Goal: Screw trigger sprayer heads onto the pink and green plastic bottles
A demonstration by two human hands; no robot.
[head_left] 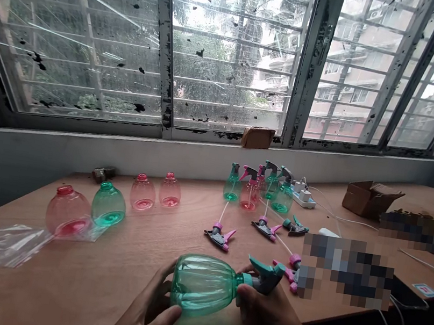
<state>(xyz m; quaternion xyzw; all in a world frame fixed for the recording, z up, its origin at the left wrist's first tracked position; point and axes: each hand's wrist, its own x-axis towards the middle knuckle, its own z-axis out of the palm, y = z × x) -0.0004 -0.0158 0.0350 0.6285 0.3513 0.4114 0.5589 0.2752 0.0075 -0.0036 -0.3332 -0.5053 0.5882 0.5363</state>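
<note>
A clear green spray bottle lies on its side in the air above the table's front edge, its base to the left. Around that base curl the fingers and thumb of my left hand. My right hand grips the neck end, where a grey and teal spray head sits on the bottle. Just beyond are loose spray heads with pink parts, one in front of me and another farther right. A teal and grey spray head lies beside them.
Open pink bottles and a green one stand left, near a plastic bag. Several assembled spray bottles stand at the back. A power strip, cables and a cardboard box are to the right.
</note>
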